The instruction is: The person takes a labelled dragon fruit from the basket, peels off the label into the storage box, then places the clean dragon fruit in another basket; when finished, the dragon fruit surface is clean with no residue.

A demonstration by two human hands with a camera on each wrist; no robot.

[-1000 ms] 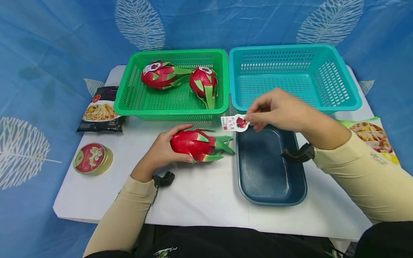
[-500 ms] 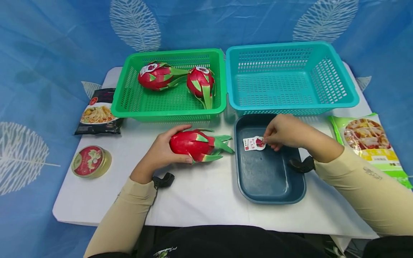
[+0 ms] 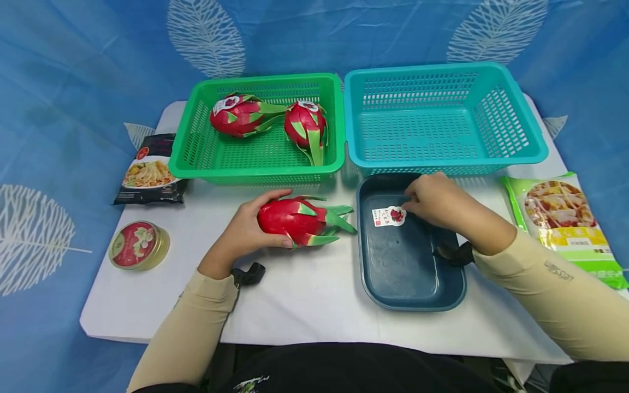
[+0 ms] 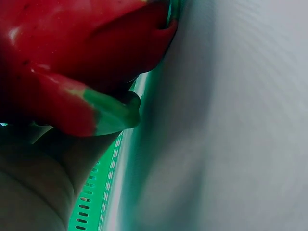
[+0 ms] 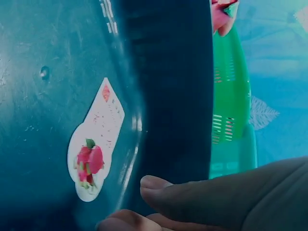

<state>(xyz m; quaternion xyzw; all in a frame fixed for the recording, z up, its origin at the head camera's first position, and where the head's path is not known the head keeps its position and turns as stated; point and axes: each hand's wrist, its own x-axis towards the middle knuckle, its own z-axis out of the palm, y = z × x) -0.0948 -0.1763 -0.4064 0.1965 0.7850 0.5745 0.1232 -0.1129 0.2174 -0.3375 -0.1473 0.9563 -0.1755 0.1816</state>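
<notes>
My left hand [image 3: 245,229] grips the blunt end of a red dragon fruit [image 3: 290,221], which lies on the white table with its green leaf tips pointing right. The same dragon fruit [image 4: 82,43] fills the upper left of the left wrist view. A white label [image 3: 388,216] with a dragon fruit picture lies on the bottom of the dark blue tray [image 3: 408,289]. Over the tray, just right of the label, is my right hand [image 3: 439,202]. In the right wrist view its thumb [image 5: 161,185] and fingers are apart from the label [image 5: 94,149], with nothing seen between them.
Two labelled dragon fruits [image 3: 241,115] lie in the green basket [image 3: 255,176] behind. A turquoise basket [image 3: 452,164] stands beside it. At left are a black noodle packet [image 3: 149,172] and a round tin [image 3: 137,245]; at right, a green-yellow food bag [image 3: 565,224].
My right hand has carried the label from between the baskets and the dragon fruit down into the blue tray and let go of it. The left hand keeps its grip.
</notes>
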